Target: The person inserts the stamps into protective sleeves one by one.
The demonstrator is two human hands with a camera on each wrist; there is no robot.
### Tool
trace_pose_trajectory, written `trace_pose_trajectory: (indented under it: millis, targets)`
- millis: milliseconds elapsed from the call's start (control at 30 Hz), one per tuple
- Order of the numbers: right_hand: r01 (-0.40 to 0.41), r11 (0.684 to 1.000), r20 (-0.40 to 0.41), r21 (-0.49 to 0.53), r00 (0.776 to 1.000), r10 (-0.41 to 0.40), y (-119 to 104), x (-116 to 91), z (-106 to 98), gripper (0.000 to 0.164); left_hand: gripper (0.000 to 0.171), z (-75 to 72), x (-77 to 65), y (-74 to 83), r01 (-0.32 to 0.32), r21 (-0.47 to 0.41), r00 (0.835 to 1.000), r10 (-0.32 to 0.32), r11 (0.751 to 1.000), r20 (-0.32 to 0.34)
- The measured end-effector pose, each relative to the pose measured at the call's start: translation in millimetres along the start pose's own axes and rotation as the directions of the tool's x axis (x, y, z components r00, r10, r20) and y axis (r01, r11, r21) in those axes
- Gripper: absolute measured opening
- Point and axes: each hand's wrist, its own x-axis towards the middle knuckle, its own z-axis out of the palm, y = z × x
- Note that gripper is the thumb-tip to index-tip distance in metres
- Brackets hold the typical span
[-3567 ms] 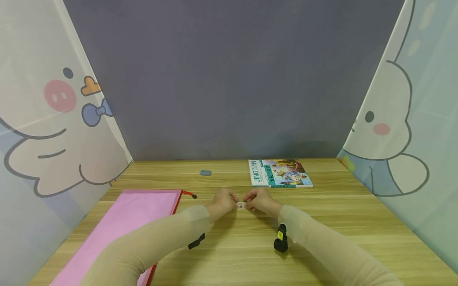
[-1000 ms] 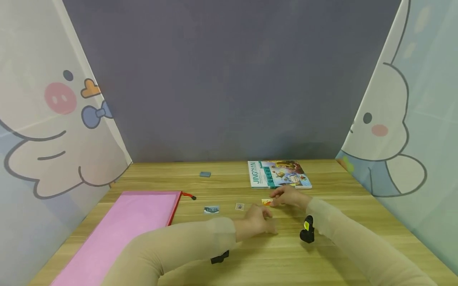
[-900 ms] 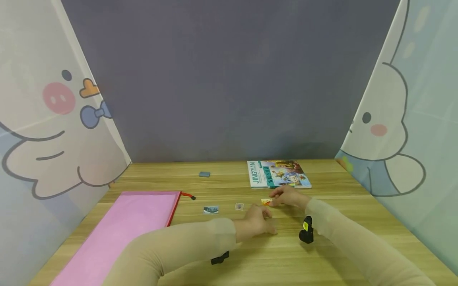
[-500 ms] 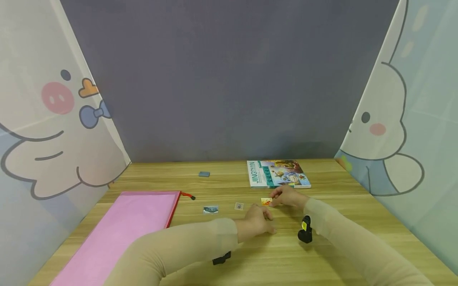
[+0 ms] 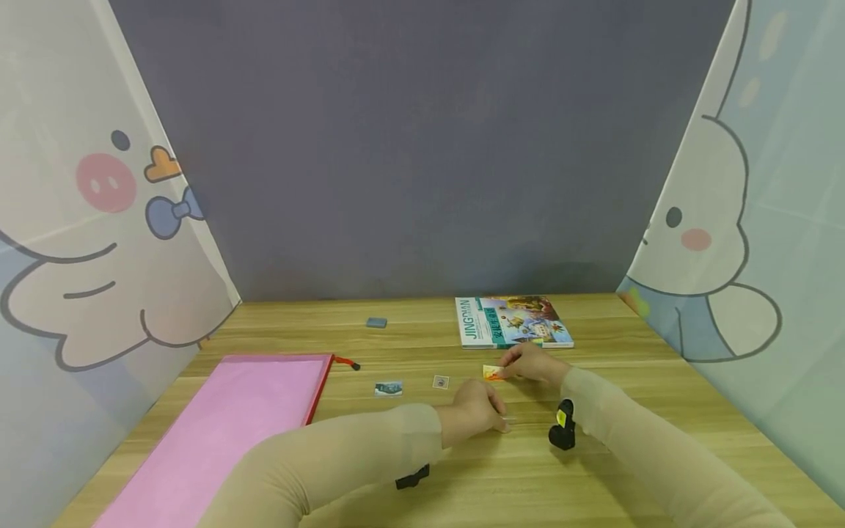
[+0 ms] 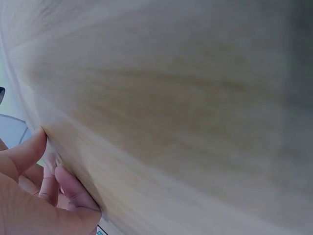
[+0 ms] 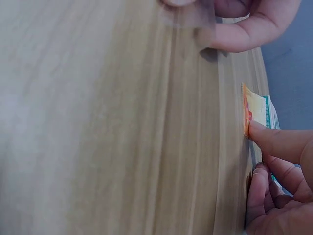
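Note:
My right hand (image 5: 533, 363) pinches a yellow-and-orange postage stamp (image 7: 254, 110) at its near edge; the stamp's toothed border shows in the right wrist view. Lower and to the left, my left hand (image 5: 475, 405) pinches a small clear plastic piece (image 7: 188, 17) between thumb and fingers, close over the table. Left of the hands, a small square stamp (image 5: 441, 382) with a dark centre lies flat. Farther left lies a blue-grey stamp (image 5: 388, 389). In the left wrist view the thumb and curled fingers (image 6: 73, 188) show at the lower left.
A pink zip folder (image 5: 264, 396) with a red edge lies on the left of the wooden table (image 5: 462, 484). At the back are a small blue-grey block (image 5: 377, 323) and a picture book (image 5: 515, 321). A dark panel (image 5: 422, 147) stands behind, with printed cloths on both sides.
Earlier both hands held the small square stamp; now it lies on the table, with the blue-grey stamp in view. Lately the right fingers have moved slightly over the yellow stamp, tilting it.

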Motion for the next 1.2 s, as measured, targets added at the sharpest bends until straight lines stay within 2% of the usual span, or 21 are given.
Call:
trace_pose_trajectory:
  millis: [133,267,367,567,733,867,1033,1200]
  targets:
    - [0.002,1.0,0.021,-0.002,1.0,-0.002,-2,-3,-3,0.014,0.022,-1.3,0.0,0.3,-0.017,-0.004,1.0,0.017,1.0,0.018]
    - [-0.011,1.0,0.025,0.01,1.0,0.011,-1,-6,-5,0.016,0.021,-5.6,-0.7,-0.5,-0.031,-0.049,0.998,0.033,0.998,0.044]
    - [-0.024,0.996,0.027,0.08,0.999,0.022,1,-7,-5,0.017,0.02,-9.7,-0.5,-2.8,-0.038,-0.08,0.998,0.042,0.996,0.051]
    - [-0.041,0.982,0.022,0.183,0.999,0.037,1,-8,-9,0.019,0.02,-15.6,1.9,-6.9,-0.028,-0.069,0.998,0.031,0.997,0.047]
    - [-0.044,0.97,0.014,0.237,0.999,0.042,-3,-9,-10,0.017,0.016,-16.9,2.5,-8.4,-0.016,-0.141,0.996,0.029,0.99,0.088]
    - [-0.05,0.958,-0.011,0.283,0.998,0.055,-7,-7,-8,0.017,0.012,-19.7,2.9,-10.4,-0.037,-0.207,0.99,0.065,0.978,0.129]
    - [-0.043,0.958,-0.053,0.284,0.997,0.061,-10,-6,-10,0.019,0.007,-28.1,4.4,-9.6,-0.046,-0.261,0.984,0.088,0.964,0.153]
    - [-0.011,0.967,-0.077,0.254,0.996,0.032,-19,-8,-18,0.026,0.005,-39.2,5.9,-3.2,-0.053,-0.287,0.988,0.091,0.956,0.121]
